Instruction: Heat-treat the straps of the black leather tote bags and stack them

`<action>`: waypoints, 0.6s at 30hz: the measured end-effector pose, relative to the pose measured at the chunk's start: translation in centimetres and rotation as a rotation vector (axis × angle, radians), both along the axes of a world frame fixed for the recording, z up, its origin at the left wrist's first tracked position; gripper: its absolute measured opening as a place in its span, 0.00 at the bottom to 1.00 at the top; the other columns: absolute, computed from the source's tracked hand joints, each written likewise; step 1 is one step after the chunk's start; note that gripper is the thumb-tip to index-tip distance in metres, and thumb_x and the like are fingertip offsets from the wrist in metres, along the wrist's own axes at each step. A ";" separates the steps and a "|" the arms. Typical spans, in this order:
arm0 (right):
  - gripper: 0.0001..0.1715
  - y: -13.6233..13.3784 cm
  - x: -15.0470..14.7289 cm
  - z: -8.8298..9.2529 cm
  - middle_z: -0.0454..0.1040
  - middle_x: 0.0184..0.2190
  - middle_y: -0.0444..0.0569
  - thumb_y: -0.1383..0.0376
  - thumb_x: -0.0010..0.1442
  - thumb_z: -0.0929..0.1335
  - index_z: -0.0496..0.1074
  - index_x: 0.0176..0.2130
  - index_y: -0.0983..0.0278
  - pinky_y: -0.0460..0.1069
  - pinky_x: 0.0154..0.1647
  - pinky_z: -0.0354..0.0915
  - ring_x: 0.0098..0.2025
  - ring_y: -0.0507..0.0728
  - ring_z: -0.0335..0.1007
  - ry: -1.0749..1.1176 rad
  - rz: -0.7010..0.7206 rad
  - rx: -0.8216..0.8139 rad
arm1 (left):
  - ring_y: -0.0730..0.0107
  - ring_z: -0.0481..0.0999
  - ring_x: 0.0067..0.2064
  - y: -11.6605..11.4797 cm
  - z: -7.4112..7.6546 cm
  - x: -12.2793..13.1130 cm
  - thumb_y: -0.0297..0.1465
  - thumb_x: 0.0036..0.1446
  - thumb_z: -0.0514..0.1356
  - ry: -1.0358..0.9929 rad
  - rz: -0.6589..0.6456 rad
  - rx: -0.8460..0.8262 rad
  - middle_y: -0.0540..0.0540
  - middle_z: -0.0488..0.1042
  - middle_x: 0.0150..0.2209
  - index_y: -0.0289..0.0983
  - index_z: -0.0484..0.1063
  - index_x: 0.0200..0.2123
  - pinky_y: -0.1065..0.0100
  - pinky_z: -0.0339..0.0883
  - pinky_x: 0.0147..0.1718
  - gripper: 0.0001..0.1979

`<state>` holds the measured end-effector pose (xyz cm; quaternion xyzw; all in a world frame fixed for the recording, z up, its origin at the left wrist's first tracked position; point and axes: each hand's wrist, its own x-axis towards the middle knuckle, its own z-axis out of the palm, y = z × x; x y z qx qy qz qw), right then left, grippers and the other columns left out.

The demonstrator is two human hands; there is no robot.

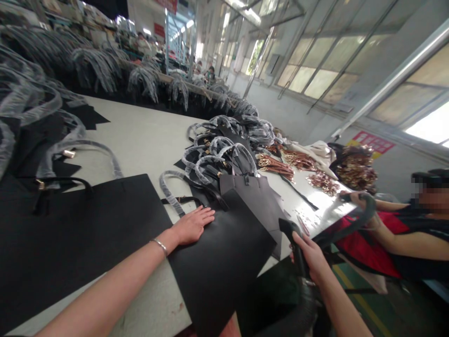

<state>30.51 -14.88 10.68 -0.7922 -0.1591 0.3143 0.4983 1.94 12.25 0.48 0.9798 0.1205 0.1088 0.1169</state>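
My left hand (pixel 192 225) lies flat, fingers stretched out, on a black leather bag (pixel 224 262) that rests on the white table (pixel 140 140) and hangs over its near edge. My right hand (pixel 310 256) is wrapped round a black handle-like tool (pixel 293 236) joined to a dark hose, just off the table's edge to the right of the bag. A bracelet sits on my left wrist.
A large black leather sheet (pixel 77 234) lies at the left. Behind the bag stand more black bags with plastic-wrapped handles (pixel 217 150). Gold metal fittings (pixel 301 164) lie at the right end. A seated person in red (pixel 396 238) works at the right.
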 end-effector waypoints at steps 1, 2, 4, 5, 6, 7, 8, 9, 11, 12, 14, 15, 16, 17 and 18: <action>0.28 0.1 0.0 0.4 0.69 0.21 0.39 0.48 0.54 0.71 0.66 0.46 0.63 0.44 0.16 0.65 0.18 0.50 0.67 -0.028 -0.010 0.025 | 0.65 0.53 0.66 0.1 0.0 0.1 0.21 0.54 0.49 -0.001 -0.004 0.008 0.45 0.58 0.65 0.36 0.64 0.59 0.57 0.39 0.65 0.28; 0.30 0.1 -0.3 0.8 0.69 0.22 0.39 0.48 0.53 0.72 0.66 0.47 0.63 0.44 0.17 0.65 0.18 0.51 0.67 -0.042 -0.007 0.041 | 0.64 0.53 0.66 0.1 0.0 0.1 0.21 0.55 0.49 -0.005 -0.006 0.020 0.45 0.58 0.65 0.36 0.64 0.59 0.57 0.40 0.65 0.27; 0.33 0.0 -1.5 1.6 0.70 0.22 0.40 0.48 0.51 0.73 0.66 0.50 0.63 0.44 0.16 0.65 0.18 0.51 0.67 -0.030 0.062 0.030 | 0.62 0.55 0.66 -0.4 0.1 0.2 0.21 0.56 0.50 -0.031 -0.007 0.052 0.44 0.61 0.64 0.35 0.65 0.57 0.55 0.42 0.65 0.25; 0.35 -0.1 -2.4 1.9 0.69 0.21 0.39 0.48 0.51 0.73 0.66 0.52 0.63 0.44 0.16 0.64 0.18 0.52 0.67 -0.016 0.120 0.007 | 0.61 0.56 0.65 -1.0 0.2 0.2 0.22 0.58 0.50 -0.055 -0.009 0.076 0.43 0.63 0.62 0.34 0.66 0.56 0.54 0.43 0.64 0.23; 0.37 0.0 -3.4 2.1 0.69 0.20 0.39 0.48 0.52 0.72 0.65 0.55 0.63 0.44 0.16 0.63 0.18 0.52 0.67 -0.006 0.187 -0.022 | 0.60 0.58 0.64 -1.8 0.3 0.1 0.23 0.59 0.50 -0.089 -0.007 0.102 0.41 0.65 0.61 0.34 0.68 0.54 0.54 0.45 0.64 0.20; 0.40 0.2 -4.3 2.1 0.68 0.20 0.38 0.48 0.53 0.72 0.62 0.58 0.62 0.44 0.15 0.63 0.17 0.51 0.67 0.001 0.256 -0.055 | 0.60 0.61 0.63 -2.9 0.5 -0.1 0.23 0.61 0.50 -0.123 -0.001 0.125 0.40 0.67 0.59 0.34 0.69 0.52 0.54 0.48 0.63 0.17; 0.43 0.5 -5.3 2.0 0.67 0.19 0.37 0.47 0.53 0.71 0.60 0.60 0.62 0.44 0.15 0.63 0.17 0.51 0.66 0.007 0.323 -0.090 | 0.59 0.64 0.61 -4.3 0.6 -0.5 0.24 0.62 0.50 -0.153 0.007 0.143 0.39 0.69 0.57 0.33 0.71 0.49 0.54 0.51 0.61 0.15; 0.45 1.0 -6.3 1.8 0.67 0.19 0.37 0.47 0.53 0.70 0.57 0.62 0.62 0.44 0.15 0.63 0.17 0.51 0.66 0.016 0.386 -0.121 | 0.59 0.68 0.57 -5.8 0.6 -0.9 0.25 0.63 0.50 -0.171 0.031 0.144 0.38 0.72 0.54 0.33 0.72 0.46 0.56 0.57 0.58 0.13; 0.47 2.4 -8.1 1.3 0.67 0.20 0.37 0.46 0.53 0.70 0.54 0.64 0.62 0.44 0.15 0.63 0.16 0.51 0.67 0.039 0.505 -0.173 | 0.61 0.74 0.48 -9.0 0.4 -1.9 0.27 0.63 0.51 -0.145 0.040 0.098 0.40 0.77 0.44 0.34 0.73 0.40 0.60 0.66 0.49 0.10; 0.47 3.3 -8.9 1.0 0.67 0.21 0.37 0.47 0.54 0.69 0.54 0.65 0.62 0.44 0.15 0.63 0.16 0.51 0.67 0.046 0.569 -0.192 | 0.61 0.75 0.47 -10.5 0.2 -2.4 0.28 0.63 0.51 -0.141 0.050 0.076 0.40 0.77 0.43 0.34 0.72 0.40 0.60 0.67 0.48 0.10; 0.45 5.0 -10.5 0.7 0.67 0.20 0.37 0.48 0.55 0.69 0.55 0.65 0.63 0.44 0.15 0.62 0.16 0.51 0.66 0.053 0.711 -0.211 | 0.57 0.72 0.52 -12.9 -0.4 -3.6 0.31 0.64 0.52 -0.167 0.095 0.047 0.39 0.75 0.48 0.33 0.71 0.45 0.58 0.65 0.52 0.12; 0.44 5.9 -11.2 0.7 0.67 0.20 0.37 0.50 0.56 0.68 0.56 0.65 0.63 0.44 0.15 0.62 0.16 0.50 0.66 0.052 0.777 -0.214 | 0.56 0.69 0.56 -13.7 -0.7 -4.1 0.32 0.64 0.52 -0.191 0.120 0.035 0.39 0.73 0.52 0.32 0.69 0.49 0.58 0.62 0.55 0.14; 0.42 6.7 -11.8 0.7 0.66 0.19 0.37 0.51 0.57 0.68 0.57 0.64 0.63 0.43 0.16 0.62 0.16 0.50 0.65 0.054 0.838 -0.217 | 0.56 0.66 0.58 -14.3 -1.0 -4.5 0.33 0.65 0.52 -0.211 0.136 0.020 0.39 0.70 0.55 0.32 0.67 0.52 0.58 0.58 0.58 0.16; 0.40 7.4 -12.4 0.8 0.66 0.19 0.37 0.51 0.58 0.68 0.58 0.64 0.63 0.43 0.16 0.61 0.16 0.49 0.64 0.062 0.892 -0.220 | 0.57 0.65 0.60 -14.6 -1.2 -4.8 0.34 0.65 0.51 -0.221 0.136 -0.001 0.39 0.69 0.57 0.31 0.66 0.54 0.59 0.56 0.60 0.18; 0.38 8.1 -12.9 0.9 0.66 0.20 0.37 0.52 0.59 0.68 0.59 0.63 0.62 0.43 0.16 0.61 0.16 0.49 0.64 0.072 0.938 -0.225 | 0.59 0.65 0.60 -14.7 -1.2 -5.0 0.34 0.66 0.51 -0.221 0.123 -0.025 0.39 0.69 0.57 0.31 0.66 0.55 0.60 0.54 0.61 0.18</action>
